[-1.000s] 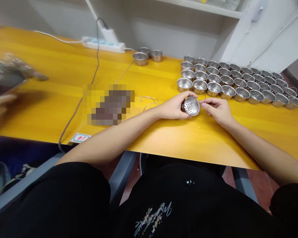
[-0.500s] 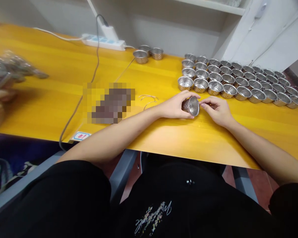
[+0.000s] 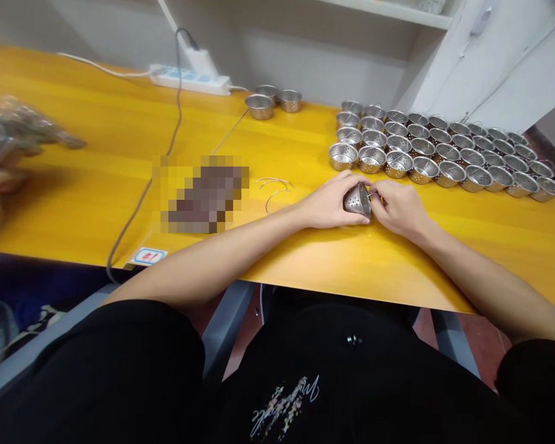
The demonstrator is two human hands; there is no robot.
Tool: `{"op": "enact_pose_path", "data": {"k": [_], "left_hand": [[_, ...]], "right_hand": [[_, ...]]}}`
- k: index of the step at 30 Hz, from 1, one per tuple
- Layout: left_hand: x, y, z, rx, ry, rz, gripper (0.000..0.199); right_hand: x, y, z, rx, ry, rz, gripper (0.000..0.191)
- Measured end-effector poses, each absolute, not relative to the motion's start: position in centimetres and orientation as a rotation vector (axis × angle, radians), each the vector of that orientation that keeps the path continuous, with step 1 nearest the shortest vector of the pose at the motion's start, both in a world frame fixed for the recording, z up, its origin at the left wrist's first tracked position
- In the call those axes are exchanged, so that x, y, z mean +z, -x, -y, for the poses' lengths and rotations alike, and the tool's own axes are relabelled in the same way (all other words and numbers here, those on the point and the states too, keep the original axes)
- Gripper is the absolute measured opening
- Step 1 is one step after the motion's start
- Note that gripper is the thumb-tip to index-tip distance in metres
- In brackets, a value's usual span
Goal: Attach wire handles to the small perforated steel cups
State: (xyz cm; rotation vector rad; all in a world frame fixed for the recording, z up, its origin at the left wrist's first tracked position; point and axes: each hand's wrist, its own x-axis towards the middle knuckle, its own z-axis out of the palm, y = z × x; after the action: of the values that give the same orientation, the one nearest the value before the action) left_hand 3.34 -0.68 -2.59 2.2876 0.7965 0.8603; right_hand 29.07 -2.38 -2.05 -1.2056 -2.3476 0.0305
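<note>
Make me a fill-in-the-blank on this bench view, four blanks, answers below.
1. In the left hand, the perforated metal cup has its open mouth facing the ____ hand.
2. Near the power strip, the small group of cups numbers ____.
3. The large block of cups stands in ____ rows from front to back.
4. In the picture, the curved wires on the table lie to the ____ of that block.

Missing words: right; three; four; left.

Tilted, perforated metal cup (image 3: 355, 200) between hands (image 3: 329, 200)
</note>
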Motion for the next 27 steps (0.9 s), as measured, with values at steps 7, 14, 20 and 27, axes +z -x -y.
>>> {"op": "enact_pose_path", "data": {"k": [7, 14, 20, 27], "left_hand": [[-2.2, -3.6, 0.9, 0.839, -2.3, -0.842, 0.076], [-1.9, -3.7, 0.9, 0.832, -2.321, -0.842, 0.074], [-1.6, -3.6, 0.9, 0.813, -2.313, -0.854, 0.072], [-1.4, -3.6, 0.9, 0.812, -2.315, -0.864, 0.066]], "right_hand": [[-0.6, -27.8, 3.5, -0.242, 1.426, 2.509, 0.041], [-0.1, -27.2, 3.7, -0.23, 1.431, 2.531, 0.044], [0.5, -26.7, 4.3, -0.234, 1.478, 2.549, 0.051], [1.5, -26.0, 5.0, -0.287, 1.58, 2.615, 0.051]]}}
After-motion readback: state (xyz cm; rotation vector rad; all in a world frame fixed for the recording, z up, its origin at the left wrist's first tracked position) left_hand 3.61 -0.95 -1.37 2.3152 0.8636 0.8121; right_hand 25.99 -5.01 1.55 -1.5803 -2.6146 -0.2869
